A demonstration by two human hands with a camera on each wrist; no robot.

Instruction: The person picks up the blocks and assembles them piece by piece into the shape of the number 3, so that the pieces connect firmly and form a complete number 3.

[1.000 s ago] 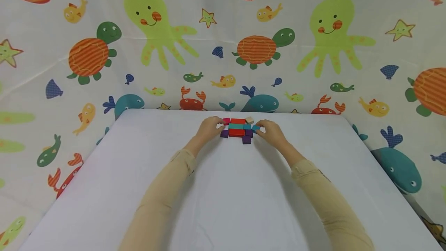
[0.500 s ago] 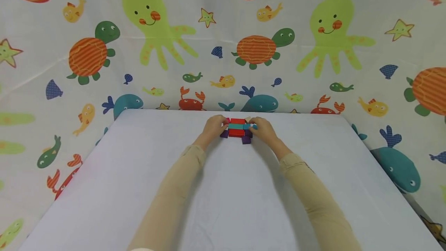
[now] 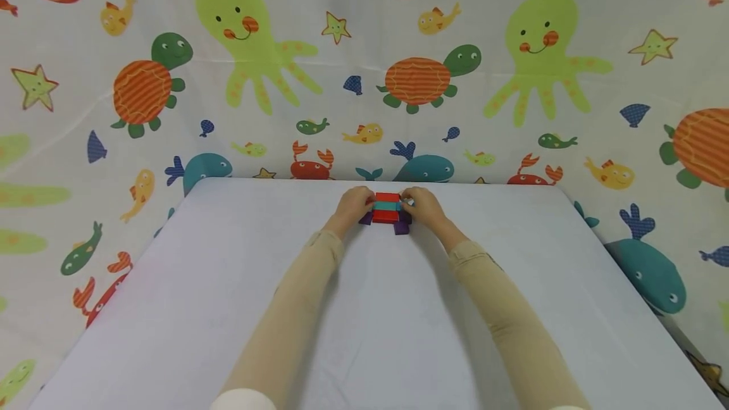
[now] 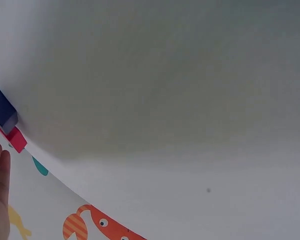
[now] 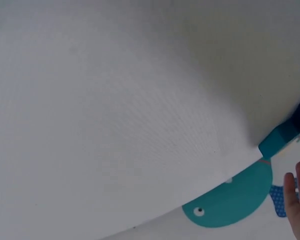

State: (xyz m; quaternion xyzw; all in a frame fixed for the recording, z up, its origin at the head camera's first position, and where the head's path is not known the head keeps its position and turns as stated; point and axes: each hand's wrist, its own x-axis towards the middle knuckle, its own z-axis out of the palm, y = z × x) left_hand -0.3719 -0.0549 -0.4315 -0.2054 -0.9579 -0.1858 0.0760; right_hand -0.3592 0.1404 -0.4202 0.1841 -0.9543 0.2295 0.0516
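A small cluster of coloured blocks sits near the table's far edge. Two red blocks (image 3: 386, 216) flank a teal block (image 3: 386, 206) in the middle. My left hand (image 3: 353, 204) is at the left end of the cluster, fingertips beside the teal block; its grip is hidden. At the opposite end my right hand (image 3: 423, 205) pinches a blue block (image 3: 398, 206), mostly covered by the fingers. Purple blocks (image 3: 401, 228) lie at the near side. The left wrist view catches a dark blue-purple block (image 4: 2, 109) and a pinkish-red block (image 4: 17, 140); the right wrist view, a teal-blue block (image 5: 273, 143).
A white table (image 3: 364, 334) spreads between the forearms and beyond them on both sides. Its far edge runs just behind the blocks. Behind stands a white cloth (image 3: 342, 100) printed with sea animals.
Both hands have moved inward toward each other along the cluster. The right hand has brought its blue block leftward against the row. Fingers now cover the pink and wooden blocks at the back.
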